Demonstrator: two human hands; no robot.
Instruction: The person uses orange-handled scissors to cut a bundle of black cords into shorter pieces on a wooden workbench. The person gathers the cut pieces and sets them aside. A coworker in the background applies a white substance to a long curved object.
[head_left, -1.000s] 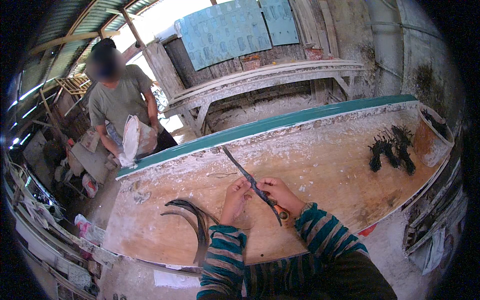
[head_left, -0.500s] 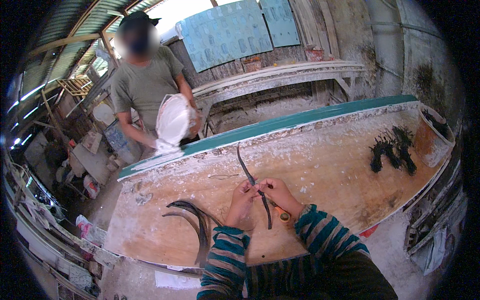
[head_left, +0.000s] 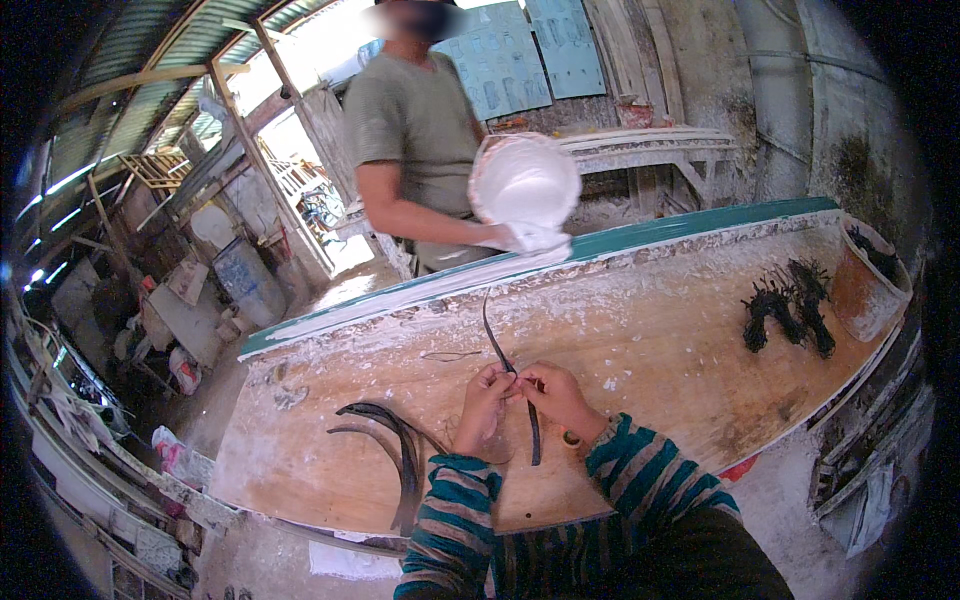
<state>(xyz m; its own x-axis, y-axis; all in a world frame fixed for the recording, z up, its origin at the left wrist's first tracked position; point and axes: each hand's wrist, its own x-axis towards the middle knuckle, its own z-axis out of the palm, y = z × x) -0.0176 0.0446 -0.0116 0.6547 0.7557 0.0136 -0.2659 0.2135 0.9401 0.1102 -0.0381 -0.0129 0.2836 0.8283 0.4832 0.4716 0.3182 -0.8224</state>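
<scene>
– Being held where, the dark strip (head_left: 534, 435)?
– Above the worktop (head_left: 660, 370), pinched near its middle by the left hand (head_left: 482, 403) and the right hand (head_left: 562, 395).
– And beyond?
– Curved strips (head_left: 406, 455) are laid leftward, black bundles (head_left: 812, 310) rightward.

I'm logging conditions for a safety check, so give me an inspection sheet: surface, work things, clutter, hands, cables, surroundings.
Surface: wooden worktable, stained, pale flecks scattered mostly toward its far side.
Work things: dark strip held over the worktable; dark curved strips lying to the left.
Clutter: black bundles at the right, near a stained bucket; small orange piece, mostly hidden.
Hands: left hand and right hand both pinch the dark strip near its middle.
Cables: only a thin loop, wire or cord, cannot tell.
Surroundings: co-worker across the worktable, with a tilted white-coated container at the green beam.
</scene>
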